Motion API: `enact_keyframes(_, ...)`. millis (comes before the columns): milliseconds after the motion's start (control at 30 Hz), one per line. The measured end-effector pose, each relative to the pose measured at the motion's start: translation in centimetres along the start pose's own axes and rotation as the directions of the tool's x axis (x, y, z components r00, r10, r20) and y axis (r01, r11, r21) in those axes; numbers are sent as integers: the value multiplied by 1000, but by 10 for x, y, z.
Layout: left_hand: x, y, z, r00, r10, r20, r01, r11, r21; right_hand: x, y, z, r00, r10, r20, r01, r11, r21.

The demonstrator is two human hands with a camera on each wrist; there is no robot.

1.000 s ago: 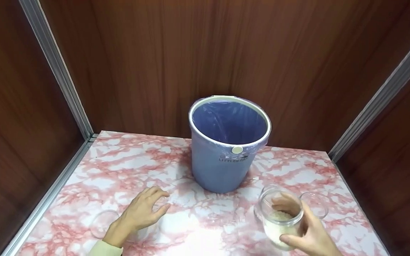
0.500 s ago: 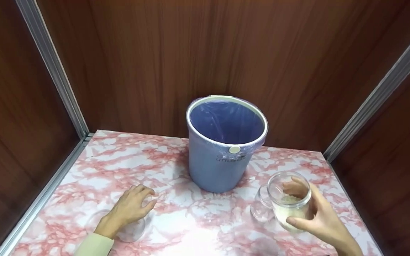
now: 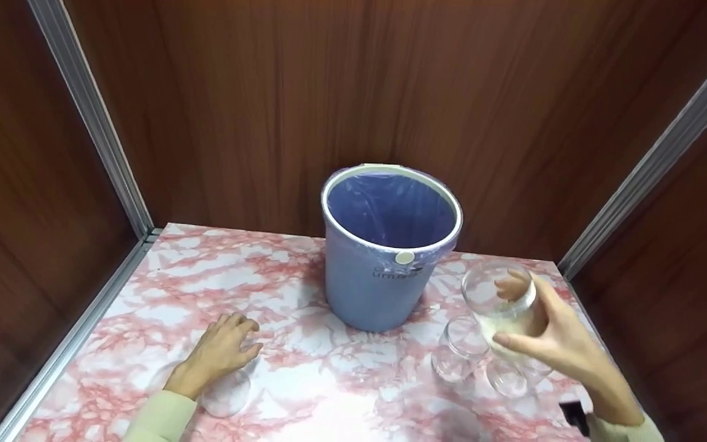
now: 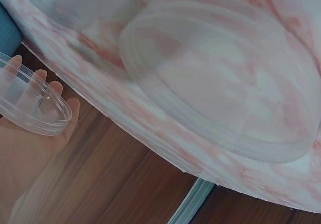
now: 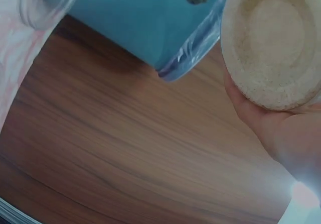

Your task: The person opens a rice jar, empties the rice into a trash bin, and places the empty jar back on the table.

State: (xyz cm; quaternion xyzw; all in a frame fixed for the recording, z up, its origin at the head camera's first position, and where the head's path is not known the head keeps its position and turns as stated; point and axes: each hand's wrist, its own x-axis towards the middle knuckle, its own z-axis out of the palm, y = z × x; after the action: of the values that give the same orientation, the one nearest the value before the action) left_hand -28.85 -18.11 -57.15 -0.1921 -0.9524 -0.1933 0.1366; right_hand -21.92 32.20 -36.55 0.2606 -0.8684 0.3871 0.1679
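Observation:
My right hand [image 3: 565, 337] grips a clear jar [image 3: 501, 294], tilted and held above the table's right side. Pale grains like rice fill its lower part; the right wrist view shows them through the jar's bottom [image 5: 276, 43]. Over the table's left side, my left hand [image 3: 218, 350] holds a clear round lid [image 4: 37, 103], its fingers showing through the plastic. Larger in the left wrist view, another clear lid [image 4: 220, 78] lies flat on the table. Beside the raised jar, a second clear jar [image 3: 452, 362] stands on the tabletop.
At the middle back stands a blue bin [image 3: 372, 294] with a plastic liner over its white rim. Another clear round piece [image 3: 509, 379] lies under the raised jar. Wood-grain panels [image 3: 255, 110] and metal posts [image 3: 96, 116] enclose the red-and-white marbled table [image 3: 292, 393].
My right hand has lifted the grain-holding jar up and away, tilting it and uncovering more of the jar behind. The left hand has drifted left, still with its lid.

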Motion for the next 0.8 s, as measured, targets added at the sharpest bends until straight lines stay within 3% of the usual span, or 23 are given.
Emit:
enact_keyframes(100,-1,-1,2,1000,-8,6,8,1000,7,13,-1,-3,1000,2,-22,-4,997,-81)
enact_keyframes(233,-1,-4,8,1000,-3,-12,4,999,42,27,-2,-5,999,32,-35,-36,993,-114)
enact_keyframes(400,-1,-9,14,999,19,-39,-16,996,84,40,-10,-8,999,34,10,-34,999,30)
enact_keyframes(533,-4,-14,16,1000,-7,-15,8,996,91,50,-20,-11,999,12,44,-17,992,126)
enact_keyframes(800,-2,-19,19,995,-82,59,74,990,118,68,8,-9,999,34,25,-38,986,161)
